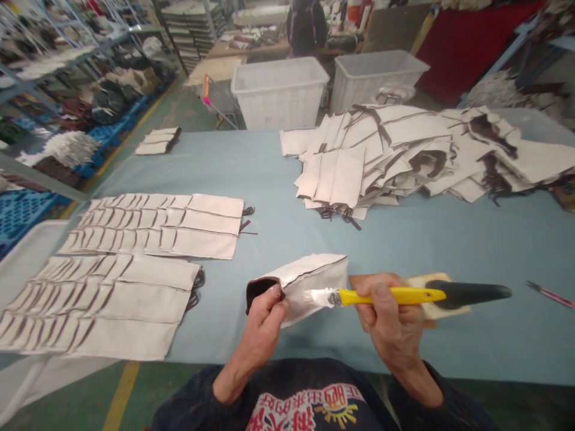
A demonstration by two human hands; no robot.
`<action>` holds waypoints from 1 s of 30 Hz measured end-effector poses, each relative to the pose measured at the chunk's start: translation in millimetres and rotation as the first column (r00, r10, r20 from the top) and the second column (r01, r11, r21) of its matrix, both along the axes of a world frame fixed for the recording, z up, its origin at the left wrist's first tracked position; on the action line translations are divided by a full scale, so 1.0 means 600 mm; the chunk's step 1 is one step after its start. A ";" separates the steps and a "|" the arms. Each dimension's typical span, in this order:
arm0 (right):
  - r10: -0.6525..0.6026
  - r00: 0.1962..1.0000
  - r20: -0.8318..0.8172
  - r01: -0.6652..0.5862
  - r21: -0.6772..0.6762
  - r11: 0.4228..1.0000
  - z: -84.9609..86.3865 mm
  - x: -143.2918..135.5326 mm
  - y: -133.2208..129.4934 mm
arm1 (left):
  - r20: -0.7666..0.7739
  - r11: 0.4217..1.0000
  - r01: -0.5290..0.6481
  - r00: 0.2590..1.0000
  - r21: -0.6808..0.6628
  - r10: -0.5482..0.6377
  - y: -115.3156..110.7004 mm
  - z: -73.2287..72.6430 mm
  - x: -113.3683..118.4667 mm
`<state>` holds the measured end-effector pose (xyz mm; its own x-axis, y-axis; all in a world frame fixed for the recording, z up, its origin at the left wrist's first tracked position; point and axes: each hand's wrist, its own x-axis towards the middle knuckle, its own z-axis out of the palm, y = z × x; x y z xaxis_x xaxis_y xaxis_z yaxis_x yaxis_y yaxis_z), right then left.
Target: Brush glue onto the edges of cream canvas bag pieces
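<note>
My left hand [264,320] pinches the open, dark-lined edge of a white sleeve-like piece [321,275] with dark seams, in front of me. The piece is lifted into a tube at that end. In my right hand [389,311] is a paintbrush [359,296] with a yellow handle. Its whitish bristles point left, at or just over the white piece; contact is unclear. Behind the right hand lies a brown and cream board [435,278], partly covered. A black tapered object [471,294] extends past the brush handle; whether they are joined I cannot tell.
Two overlapped rows of white pieces [215,227] [148,311] lie left on the blue-grey table [260,167]. A large heap of similar pieces [395,149] is at back right. Small pink-handled snips [550,294] lie far right. White bins [281,90] stand beyond.
</note>
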<state>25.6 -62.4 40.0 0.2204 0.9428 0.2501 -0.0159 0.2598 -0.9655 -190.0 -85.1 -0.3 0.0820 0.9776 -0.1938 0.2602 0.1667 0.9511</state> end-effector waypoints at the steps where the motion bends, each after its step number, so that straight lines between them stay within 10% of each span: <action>1: 0.023 1.000 0.007 -0.023 0.046 0.999 0.000 -0.004 0.002 | 0.045 0.999 0.004 0.999 -0.035 -0.002 0.004 0.015 0.001; 5: 0.104 0.976 0.191 -0.131 0.133 0.982 -0.012 -0.021 0.013 | 0.265 0.985 0.038 0.964 -0.167 0.008 0.011 0.051 0.012; 11: 0.053 0.974 0.218 -0.101 0.214 0.972 -0.009 -0.023 0.014 | 0.476 0.942 0.022 0.867 -0.335 0.149 -0.001 0.041 0.013; 26: 0.041 0.874 0.483 -0.228 0.336 0.914 0.008 -0.021 0.010 | 0.546 0.945 0.030 0.822 -0.325 0.162 -0.008 0.044 0.025; 30: -0.027 0.935 0.354 -0.103 0.341 0.934 0.003 -0.015 0.016 | 0.518 0.955 -0.018 0.837 -0.296 0.176 -0.007 0.043 0.023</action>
